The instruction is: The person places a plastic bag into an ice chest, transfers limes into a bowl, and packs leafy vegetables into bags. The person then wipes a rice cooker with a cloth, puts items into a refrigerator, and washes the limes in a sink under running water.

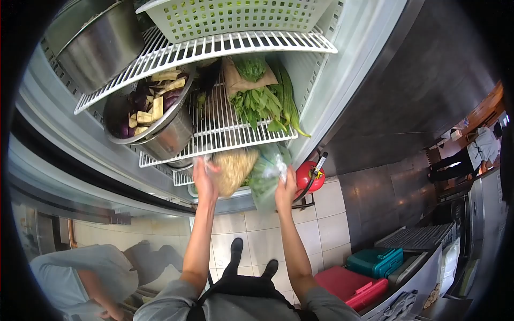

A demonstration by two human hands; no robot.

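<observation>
My left hand (205, 176) is closed on the top of a bag with pale yellowish contents (234, 170), blurred by motion. My right hand (286, 185) grips the gathered neck of a clear plastic bag of greens (267, 179), which hangs beside the pale bag. Both bags are in front of the lower shelves of an open fridge. On the wire shelf (230, 138) above them lie leafy greens (257, 104) and long green vegetables. To their left stands a metal bowl of cut eggplant (155, 109).
A perforated basket (235, 21) and a metal pot (101, 48) occupy the upper shelf. A red extinguisher (310, 176) stands beside the fridge. Red (353, 288) and teal (375, 262) containers are at lower right. Another person (484, 145) is at far right.
</observation>
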